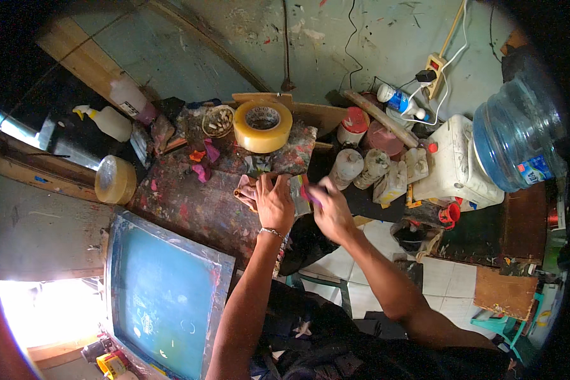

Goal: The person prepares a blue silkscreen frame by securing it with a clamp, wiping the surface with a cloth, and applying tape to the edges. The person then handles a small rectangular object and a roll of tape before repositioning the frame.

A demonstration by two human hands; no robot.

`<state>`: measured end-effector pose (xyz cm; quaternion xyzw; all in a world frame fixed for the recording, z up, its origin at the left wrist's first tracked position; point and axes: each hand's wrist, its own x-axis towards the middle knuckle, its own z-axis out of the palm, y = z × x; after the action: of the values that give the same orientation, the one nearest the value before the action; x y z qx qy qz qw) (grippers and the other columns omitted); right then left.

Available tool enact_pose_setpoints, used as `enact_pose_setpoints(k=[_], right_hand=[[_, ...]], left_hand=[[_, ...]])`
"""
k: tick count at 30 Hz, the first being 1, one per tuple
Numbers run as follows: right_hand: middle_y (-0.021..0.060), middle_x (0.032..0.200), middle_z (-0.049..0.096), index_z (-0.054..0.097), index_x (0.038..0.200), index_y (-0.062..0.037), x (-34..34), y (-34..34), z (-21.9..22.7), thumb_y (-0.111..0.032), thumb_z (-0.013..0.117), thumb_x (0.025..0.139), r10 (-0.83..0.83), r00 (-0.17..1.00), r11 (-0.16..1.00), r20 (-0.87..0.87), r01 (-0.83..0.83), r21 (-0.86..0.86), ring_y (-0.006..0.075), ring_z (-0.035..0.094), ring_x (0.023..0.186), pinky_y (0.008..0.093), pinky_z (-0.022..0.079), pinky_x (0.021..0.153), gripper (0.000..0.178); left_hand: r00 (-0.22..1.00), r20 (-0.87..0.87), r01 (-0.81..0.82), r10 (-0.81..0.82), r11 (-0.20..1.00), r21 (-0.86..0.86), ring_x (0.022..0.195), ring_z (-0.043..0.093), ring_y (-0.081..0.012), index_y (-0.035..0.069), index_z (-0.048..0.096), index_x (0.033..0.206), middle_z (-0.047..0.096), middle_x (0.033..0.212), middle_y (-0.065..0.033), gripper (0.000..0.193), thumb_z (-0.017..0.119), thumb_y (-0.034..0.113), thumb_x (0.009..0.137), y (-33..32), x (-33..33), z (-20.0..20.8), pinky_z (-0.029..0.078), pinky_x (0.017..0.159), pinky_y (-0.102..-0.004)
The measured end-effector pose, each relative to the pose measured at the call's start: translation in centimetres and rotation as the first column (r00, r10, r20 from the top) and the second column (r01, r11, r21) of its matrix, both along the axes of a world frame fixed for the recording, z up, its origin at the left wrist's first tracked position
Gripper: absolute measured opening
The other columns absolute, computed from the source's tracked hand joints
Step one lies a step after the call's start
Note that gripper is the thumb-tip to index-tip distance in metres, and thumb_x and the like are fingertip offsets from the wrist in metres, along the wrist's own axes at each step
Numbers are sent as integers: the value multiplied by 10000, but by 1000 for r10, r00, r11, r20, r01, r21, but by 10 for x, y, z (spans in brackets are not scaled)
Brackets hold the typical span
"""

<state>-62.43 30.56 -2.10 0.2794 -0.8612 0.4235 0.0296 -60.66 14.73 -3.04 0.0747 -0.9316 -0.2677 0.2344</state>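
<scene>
My left hand (274, 204) lies palm down at the table's front edge, fingers stretched forward. Beside and partly under it is a crumpled pinkish-brown piece (246, 190), perhaps cloth. A light, greenish flat piece (299, 189) shows just right of these fingers. My right hand (333, 212) is smeared by motion, its fingers bent around a purple-pink scrap (309, 194) beside that flat piece. Similar pink scraps (201, 172) and an orange scrap (197, 155) lie on the paint-stained table (190, 212). Beyond my left hand stands a big roll of clear tape (261, 140).
A framed blue screen (171, 291) leans at the lower left. Another tape roll (115, 180) and a spray bottle (111, 122) are on the left. To the right are stained bottles (346, 166), a white jerrycan (453, 161), a large blue water jug (513, 139) and a power strip (434, 71).
</scene>
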Motion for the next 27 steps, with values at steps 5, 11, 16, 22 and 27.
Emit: enact_pose_setpoints(k=[5,11,16,22,27], right_hand=[[180,908,523,653,1076,-6,16,5,15,108,596,760,-33,993,998,109,38,-40,366,594,812,428,499,706,341],[182,879,545,664,1092,-7,-19,-16,1,95,591,742,-104,995,991,-9,103,-87,369,594,788,434,484,696,372],[192,862,530,657,1102,2,16,-2,17,100,595,756,-92,987,995,129,95,-20,384,597,763,424,498,669,365],[192,857,555,667,1059,2,-20,-17,1,84,569,755,-99,994,988,-51,92,-125,371,589,757,435,468,652,330],[182,843,552,673,1108,-5,17,-4,3,116,603,738,-105,994,983,18,107,-150,369,593,746,434,483,658,396]], left_hand=[[998,65,16,-18,999,32,998,509,-370,94,636,1072,546,1065,-157,209,568,85,875,-2,0,6,419,872,-473],[998,41,54,-56,997,52,1015,501,-377,99,636,1064,538,1071,-160,213,591,82,857,-4,-1,9,420,882,-477],[1000,2,25,-25,998,64,985,510,-377,69,631,1034,550,1020,-171,169,572,76,876,-3,-2,7,417,873,-467],[998,-23,58,-57,996,68,988,517,-366,70,635,1036,557,1028,-162,168,586,74,875,-4,-3,8,416,888,-463],[998,15,67,-68,996,58,1029,504,-386,92,621,1033,541,1048,-165,172,590,100,863,-6,-4,5,419,901,-483]])
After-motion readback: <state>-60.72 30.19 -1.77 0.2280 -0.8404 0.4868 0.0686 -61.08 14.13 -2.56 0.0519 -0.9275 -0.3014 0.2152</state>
